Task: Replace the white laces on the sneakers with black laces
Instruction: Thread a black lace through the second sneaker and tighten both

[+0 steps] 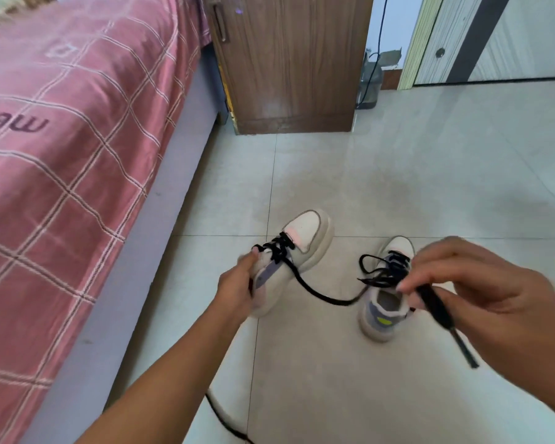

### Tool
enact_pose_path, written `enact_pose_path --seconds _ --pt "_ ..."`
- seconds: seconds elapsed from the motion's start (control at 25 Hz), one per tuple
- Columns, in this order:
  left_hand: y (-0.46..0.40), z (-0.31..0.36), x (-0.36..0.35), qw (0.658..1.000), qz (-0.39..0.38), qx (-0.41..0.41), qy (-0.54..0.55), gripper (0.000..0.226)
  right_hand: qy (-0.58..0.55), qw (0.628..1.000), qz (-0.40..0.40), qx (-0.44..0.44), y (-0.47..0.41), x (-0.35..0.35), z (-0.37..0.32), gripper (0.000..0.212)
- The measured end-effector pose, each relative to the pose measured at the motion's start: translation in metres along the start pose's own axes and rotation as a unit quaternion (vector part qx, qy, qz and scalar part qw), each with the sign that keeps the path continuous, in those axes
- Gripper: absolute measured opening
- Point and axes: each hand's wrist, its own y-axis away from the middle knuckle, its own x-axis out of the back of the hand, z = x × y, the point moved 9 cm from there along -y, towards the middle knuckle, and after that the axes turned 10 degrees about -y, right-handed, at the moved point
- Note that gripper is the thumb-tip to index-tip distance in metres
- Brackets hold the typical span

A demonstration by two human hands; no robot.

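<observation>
The cream low-top sneaker with a grey side panel (293, 251), held above the pale tiled floor (430, 187), carries a flat black lace (305, 283) through its lower eyelets only; upper rows appear unthreaded. The left hand (236, 288) grips its heel. The right hand (481, 293) pinches the lace's free end. A second matching sneaker (385, 302) stands on the floor, black-laced and seemingly finished. No white laces visible. Pink checked bedspread (61, 155) lies left.

Pale glossy tiled floor (430, 174) carries everything before me. At four o'clock, a cream sneaker with black laces (382, 312) stands on it. At twelve o'clock, a brown wooden cabinet (295, 65) rests there.
</observation>
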Motion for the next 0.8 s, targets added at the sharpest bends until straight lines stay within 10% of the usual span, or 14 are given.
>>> enact_pose_path --seconds 0.44,0.8 --pt "0.082 0.117 -0.081 0.953 -0.223 -0.103 0.175 0.028 -0.296 0.928 0.120 -0.193 -0.092 -0.028 0.013 0.028" --pt "0.257 0.290 -0.094 0.892 -0.088 -0.423 0.134 0.012 -0.137 0.975 0.172 0.039 -0.198 -0.003 -0.134 0.011"
